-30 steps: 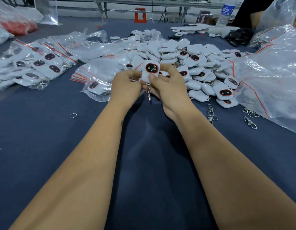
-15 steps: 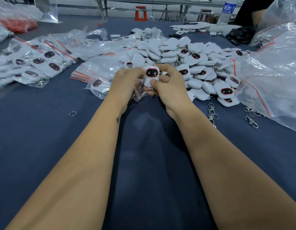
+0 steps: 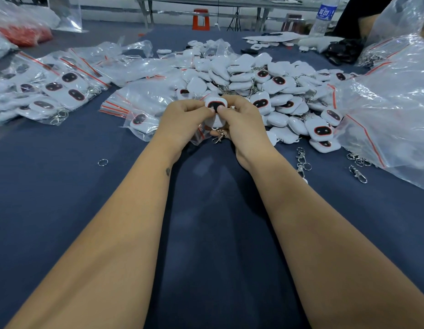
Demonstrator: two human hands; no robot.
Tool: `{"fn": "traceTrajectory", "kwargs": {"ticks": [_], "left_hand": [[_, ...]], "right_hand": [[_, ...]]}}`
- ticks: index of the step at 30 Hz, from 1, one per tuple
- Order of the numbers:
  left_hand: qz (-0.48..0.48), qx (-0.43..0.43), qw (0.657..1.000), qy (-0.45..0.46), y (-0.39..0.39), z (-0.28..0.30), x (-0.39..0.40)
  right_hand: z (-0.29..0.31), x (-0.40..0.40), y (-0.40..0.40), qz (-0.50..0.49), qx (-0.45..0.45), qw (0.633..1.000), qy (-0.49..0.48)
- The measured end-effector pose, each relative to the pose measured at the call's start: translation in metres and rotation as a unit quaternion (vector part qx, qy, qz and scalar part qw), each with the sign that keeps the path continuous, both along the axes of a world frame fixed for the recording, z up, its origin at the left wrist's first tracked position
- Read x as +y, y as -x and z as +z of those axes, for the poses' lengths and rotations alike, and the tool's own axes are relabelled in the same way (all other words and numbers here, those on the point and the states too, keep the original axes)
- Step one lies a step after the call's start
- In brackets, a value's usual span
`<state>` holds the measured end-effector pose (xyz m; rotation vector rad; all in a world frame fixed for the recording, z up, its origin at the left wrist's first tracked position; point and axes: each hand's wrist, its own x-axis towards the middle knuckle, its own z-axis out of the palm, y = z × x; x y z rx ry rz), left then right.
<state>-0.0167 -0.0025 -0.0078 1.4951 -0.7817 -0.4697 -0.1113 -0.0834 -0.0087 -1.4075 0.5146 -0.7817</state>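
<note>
From the head camera, both your hands meet over the middle of the table (image 3: 51, 186), just in front of the pile of white fobs (image 3: 265, 77). Your left hand (image 3: 182, 122) and right hand (image 3: 241, 122) are both curled round one white fob (image 3: 215, 109). The thumbs pinch its dark, red-rimmed face from either side. Its metal clasp (image 3: 219, 137) hangs loose below your fingers. A small clear bag (image 3: 199, 136) shows crumpled under your left hand, touching the fob. You look to be bagging the fob, though I cannot tell whether it is in the bag's mouth yet.

To do this step well:
- Keep the left fingers spreading the bag's mouth, so the right hand can feed the fob.
- Send the clasp in first, or tuck it against the body. Left dangling, it is likely to snag the plastic edge.
- Push the fob fully to the bottom, so the red seal strip can close flat.
- Work above the bare cloth, not over the pile, so a dropped fob is easy to find.

The stack of empty bags (image 3: 116, 106) lies just left of your hands. The filled bags (image 3: 51, 89) sit further left, which looks like the place for this one.
</note>
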Motion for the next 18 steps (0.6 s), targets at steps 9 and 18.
{"fn": "traceTrajectory", "kwargs": {"ticks": [9, 18], "left_hand": [[-0.007, 0.017, 1.0, 0.005, 0.0057, 0.0044, 0.0017], [0.006, -0.003, 1.0, -0.016, 0.0036, 0.0032, 0.0005]], "right_hand": [[-0.0014, -0.0011, -0.002, -0.007, 0.021, 1.0, 0.017], [-0.0035, -0.0027, -0.0012, -0.002, 0.019, 0.999, 0.031]]}}
